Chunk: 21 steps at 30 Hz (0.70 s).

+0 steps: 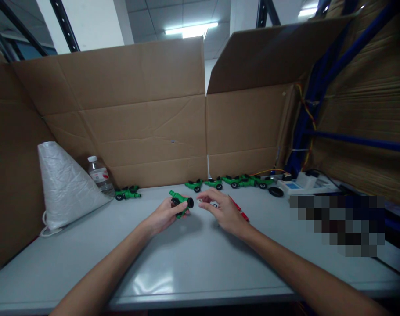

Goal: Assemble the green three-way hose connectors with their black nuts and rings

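Left hand (163, 216) fingers clamp green toy (180, 202); right hand (224, 210) at its 3 o'clock, fingers loosely open over small white part (214, 204). Judgement: keep toy steady, align squarely.

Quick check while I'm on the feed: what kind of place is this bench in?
Probably a small assembly or packing station in a warehouse or factory. Cardboard sheets wall off the grey table, a row of green plastic parts lines its back edge, and the left hand holds another green part.

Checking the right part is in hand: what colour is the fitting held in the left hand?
Green with a black ring, seen in the head view: fitting in the left hand.
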Available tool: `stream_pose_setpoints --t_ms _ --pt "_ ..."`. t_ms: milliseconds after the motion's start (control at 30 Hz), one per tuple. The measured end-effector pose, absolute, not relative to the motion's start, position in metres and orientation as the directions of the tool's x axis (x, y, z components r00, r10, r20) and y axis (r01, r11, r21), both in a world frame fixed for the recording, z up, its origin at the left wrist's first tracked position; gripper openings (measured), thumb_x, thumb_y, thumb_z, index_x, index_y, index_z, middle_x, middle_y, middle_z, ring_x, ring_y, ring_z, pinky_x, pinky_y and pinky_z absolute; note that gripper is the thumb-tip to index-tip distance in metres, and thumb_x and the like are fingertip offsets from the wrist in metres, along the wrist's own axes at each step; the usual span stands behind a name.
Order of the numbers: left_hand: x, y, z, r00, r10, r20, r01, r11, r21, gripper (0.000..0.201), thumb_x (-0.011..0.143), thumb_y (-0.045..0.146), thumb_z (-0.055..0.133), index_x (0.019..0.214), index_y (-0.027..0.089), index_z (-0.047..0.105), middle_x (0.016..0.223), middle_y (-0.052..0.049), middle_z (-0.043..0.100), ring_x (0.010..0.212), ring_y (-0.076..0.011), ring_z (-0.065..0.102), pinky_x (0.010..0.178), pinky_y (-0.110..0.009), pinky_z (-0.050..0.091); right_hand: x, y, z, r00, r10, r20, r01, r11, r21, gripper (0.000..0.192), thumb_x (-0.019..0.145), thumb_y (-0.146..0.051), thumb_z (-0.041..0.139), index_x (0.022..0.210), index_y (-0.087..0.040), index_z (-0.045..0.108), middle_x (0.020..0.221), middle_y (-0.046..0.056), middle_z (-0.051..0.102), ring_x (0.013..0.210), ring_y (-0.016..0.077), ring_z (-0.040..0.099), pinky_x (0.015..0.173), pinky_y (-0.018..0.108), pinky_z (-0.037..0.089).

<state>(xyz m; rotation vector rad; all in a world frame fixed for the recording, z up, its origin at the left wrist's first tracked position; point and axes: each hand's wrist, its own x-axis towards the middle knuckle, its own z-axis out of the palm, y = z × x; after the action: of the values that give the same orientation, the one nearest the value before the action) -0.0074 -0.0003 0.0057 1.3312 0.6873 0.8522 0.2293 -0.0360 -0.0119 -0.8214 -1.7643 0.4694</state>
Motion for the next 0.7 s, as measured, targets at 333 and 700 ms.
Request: stream_pose_setpoints --t_ms 333,700 --pt "-0.004 0.0 0.004 0.566 0.823 0.043 -0.193 0.082 0.978 0.063 0.079 0.04 0.09 0.132 0.017 0.066 0.116 -0.012 0.068 0.097 -0.0206 0.066 0.088 -0.04 0.058 0.22 -0.041 -0.006 -0.152 0.785 0.6 0.152 0.618 -0.771 0.015 0.094 -0.039 0.071 0.095 -0.024 0.072 0.093 0.003 0.069 0.086 0.0202 0.065 0.082 0.036 0.053" --pt "-0.002 0.0 -0.002 0.621 0.779 0.086 -0.161 0.02 0.987 0.063 0.087 0.039 0.083 0.142 0.02 0.059 0.135 -0.018 0.06 0.12 -0.0292 0.06 0.091 -0.043 0.06 0.216 -0.048 -0.004 -0.132 0.74 0.659 0.248 0.669 -0.701 0.009 0.097 -0.031 0.068 0.093 -0.023 0.065 0.088 0.001 0.064 0.082 0.0189 0.061 0.076 0.033 0.048"
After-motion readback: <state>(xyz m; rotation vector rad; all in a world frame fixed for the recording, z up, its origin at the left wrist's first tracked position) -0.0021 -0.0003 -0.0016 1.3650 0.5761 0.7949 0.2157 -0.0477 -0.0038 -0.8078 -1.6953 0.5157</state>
